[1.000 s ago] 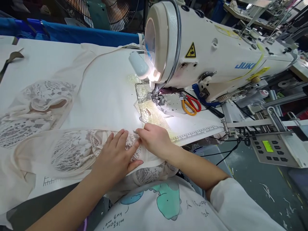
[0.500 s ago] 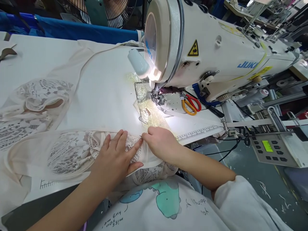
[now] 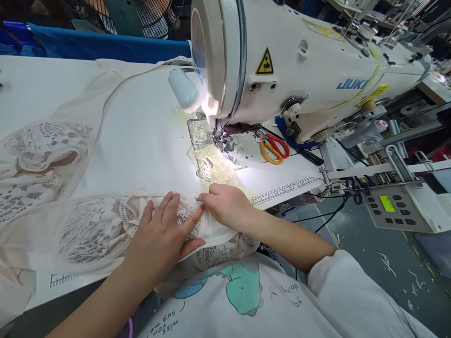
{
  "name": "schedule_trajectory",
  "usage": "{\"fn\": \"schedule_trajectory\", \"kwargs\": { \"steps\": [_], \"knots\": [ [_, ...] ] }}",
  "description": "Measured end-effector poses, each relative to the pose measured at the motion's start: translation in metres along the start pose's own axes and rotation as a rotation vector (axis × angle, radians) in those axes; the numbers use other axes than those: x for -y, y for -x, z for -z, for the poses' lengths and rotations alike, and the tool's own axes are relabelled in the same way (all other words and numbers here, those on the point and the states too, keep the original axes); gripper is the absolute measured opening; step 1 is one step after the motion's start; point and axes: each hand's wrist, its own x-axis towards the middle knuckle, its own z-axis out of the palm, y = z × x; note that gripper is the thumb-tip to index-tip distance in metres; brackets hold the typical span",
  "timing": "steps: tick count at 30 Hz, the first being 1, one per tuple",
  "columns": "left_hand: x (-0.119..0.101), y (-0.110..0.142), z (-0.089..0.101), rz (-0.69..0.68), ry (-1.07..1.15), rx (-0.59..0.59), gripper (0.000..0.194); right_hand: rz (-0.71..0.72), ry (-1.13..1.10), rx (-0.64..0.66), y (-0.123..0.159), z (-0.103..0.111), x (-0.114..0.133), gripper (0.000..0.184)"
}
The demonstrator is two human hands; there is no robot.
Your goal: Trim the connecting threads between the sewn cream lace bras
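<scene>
My left hand lies flat with fingers spread on a cream lace garment, pressing it to the white table near its front edge. Close beside it, my right hand is closed in a pinch at the garment's upper edge. A thin, pointed metal tip sticks out from its thumb and forefinger toward the left fingers; the rest of that tool is hidden in the hand. More lace hangs over the table edge under both hands.
A white sewing machine stands beyond my right hand, its needle area lit. Orange-and-red-handled scissors lie by its base. Another lace part rests on the left. A control panel is at the right, and a fan behind.
The right hand drew slightly away from the left fingers, then came back toward them, with the metal tip showing again. My left hand keeps its place on the lace. The camera view has shifted.
</scene>
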Motion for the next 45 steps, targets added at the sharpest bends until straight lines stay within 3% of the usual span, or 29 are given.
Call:
{"fn": "schedule_trajectory", "kwargs": {
  "steps": [9, 17, 22, 26, 31, 34, 37, 40, 45],
  "knots": [
    [0.0, 0.0, 0.002, 0.022, 0.024, 0.024, 0.051, 0.01, 0.049, 0.076, 0.017, 0.015, -0.006, 0.016],
    [-0.001, 0.0, 0.0, 0.014, 0.01, 0.004, 0.051, 0.013, -0.022, -0.024, 0.01, 0.002, -0.002, 0.024],
    [-0.002, -0.001, 0.001, 0.015, 0.012, 0.016, 0.052, 0.029, -0.049, 0.024, 0.007, 0.002, -0.003, 0.019],
    [-0.002, -0.002, 0.0, 0.006, -0.003, -0.001, 0.049, -0.066, -0.07, 0.088, 0.02, 0.016, -0.01, 0.015],
    [0.011, -0.004, 0.003, 0.006, -0.022, 0.031, 0.043, -0.3, -0.454, -0.055, 0.046, 0.03, -0.009, 0.017],
    [0.025, -0.005, 0.008, 0.006, -0.056, 0.055, 0.041, -0.284, -0.588, -0.048, 0.061, 0.026, -0.005, 0.018],
    [0.03, -0.006, 0.012, -0.035, -0.051, 0.025, 0.037, -0.199, -0.58, -0.097, 0.07, 0.015, -0.007, 0.018],
    [0.021, -0.009, 0.011, -0.078, -0.028, -0.016, 0.037, -0.147, -0.539, -0.171, 0.074, 0.009, -0.015, 0.018],
    [-0.007, -0.01, 0.001, 0.058, -0.003, -0.067, 0.04, -0.149, -0.382, -0.214, 0.063, 0.015, -0.023, 0.014]
  ]
}}
